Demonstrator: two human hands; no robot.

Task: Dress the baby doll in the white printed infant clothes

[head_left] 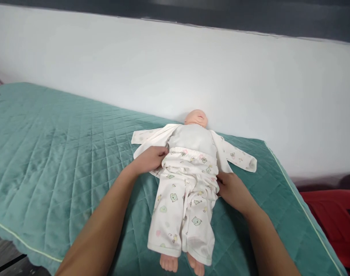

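A baby doll [196,117] lies on its back with its bare feet towards me. It wears white printed pants [186,191], bunched around the hips, with the waistband across its belly. An open white jacket [241,158] is spread to both sides, leaving the pale grey torso [192,137] uncovered. My left hand [151,158] is closed on the pants at the waistband's left edge, its fingertips partly hidden. Lower down on the opposite side, my right hand [231,191] grips the pants near the hip, with most of its fingers tucked out of sight behind the fabric.
A green quilted cover [71,165] lies under the doll, with pale piping along its edges. Behind the doll's head rises a white wall [163,69] with a dark band on top. A red plastic object [332,218] stands beyond the right edge.
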